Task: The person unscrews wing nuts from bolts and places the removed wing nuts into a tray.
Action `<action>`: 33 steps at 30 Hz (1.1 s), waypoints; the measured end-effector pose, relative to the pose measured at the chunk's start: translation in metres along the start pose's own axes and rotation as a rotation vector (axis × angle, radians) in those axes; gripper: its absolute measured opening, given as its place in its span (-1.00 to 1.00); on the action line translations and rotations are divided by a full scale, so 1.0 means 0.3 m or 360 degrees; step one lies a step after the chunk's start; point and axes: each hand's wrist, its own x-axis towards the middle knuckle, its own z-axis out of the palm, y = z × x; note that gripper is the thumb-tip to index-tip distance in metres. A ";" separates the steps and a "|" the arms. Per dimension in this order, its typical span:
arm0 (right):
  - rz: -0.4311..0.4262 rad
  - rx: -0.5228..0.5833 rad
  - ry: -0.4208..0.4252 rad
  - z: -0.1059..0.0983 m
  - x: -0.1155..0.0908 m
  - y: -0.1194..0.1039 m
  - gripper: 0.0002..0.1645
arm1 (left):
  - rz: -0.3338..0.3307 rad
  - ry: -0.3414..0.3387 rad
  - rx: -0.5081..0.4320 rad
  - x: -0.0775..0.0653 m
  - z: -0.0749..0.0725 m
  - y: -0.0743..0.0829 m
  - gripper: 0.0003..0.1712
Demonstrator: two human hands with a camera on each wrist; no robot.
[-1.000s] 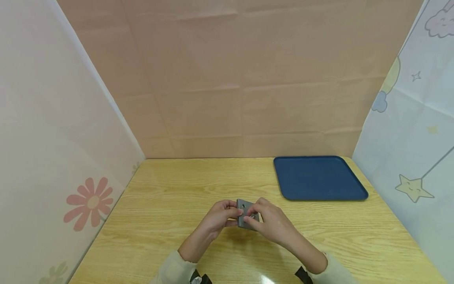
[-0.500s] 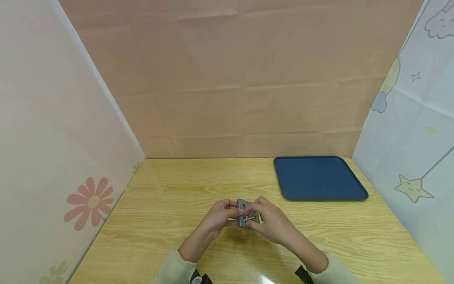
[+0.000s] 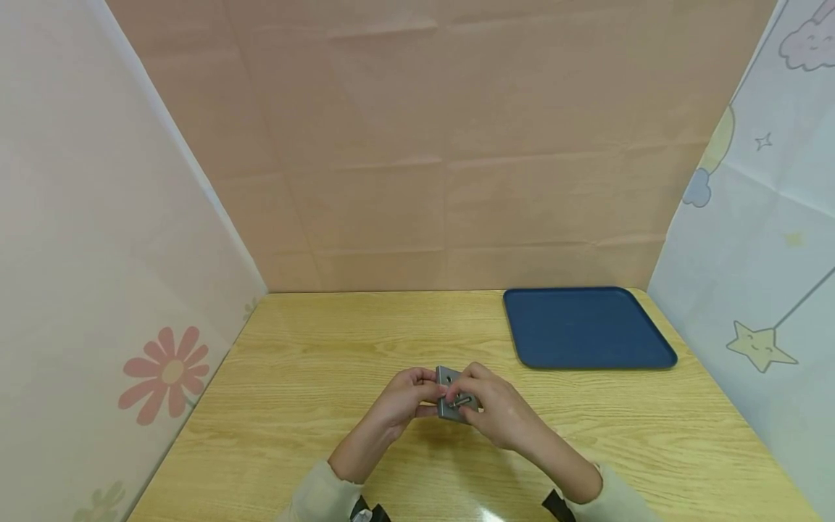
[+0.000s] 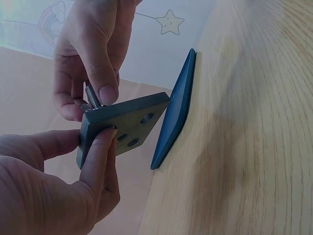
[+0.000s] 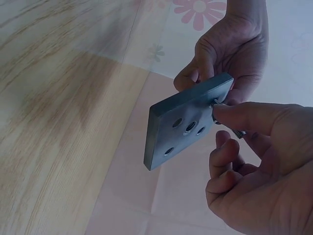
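My left grip [image 3: 404, 399] pinches the holed plate [image 5: 181, 139] above the tabletop [image 3: 326, 348]; right grip [image 3: 499, 409] pinches the screw [image 4: 93, 97] against it. Probably screw-fitting; next, I'd align it squarely, plate steady.

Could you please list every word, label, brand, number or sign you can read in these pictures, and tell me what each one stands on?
No text can be read in any view.
Metal plate: holes, but no lettering on the parts that show.
Bolt: too small to tell.
Blue tray: none visible.
Side walls: drawings only, such as a red flower and a yellow star.
Dark wrist pieces: too small to tell.
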 end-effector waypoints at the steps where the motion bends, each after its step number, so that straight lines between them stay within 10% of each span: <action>1: -0.0009 -0.0003 0.0004 0.000 0.000 0.000 -0.64 | -0.0001 0.0000 -0.0003 0.000 0.000 0.000 -0.66; 17: 0.0241 0.0047 0.0200 0.006 0.001 -0.003 -0.95 | -0.0015 0.0020 0.0028 -0.003 0.004 0.001 -0.63; 33: 0.0304 0.0028 0.0069 0.007 -0.005 -0.002 -0.92 | -0.0017 0.0033 0.0027 -0.002 0.001 -0.003 -0.65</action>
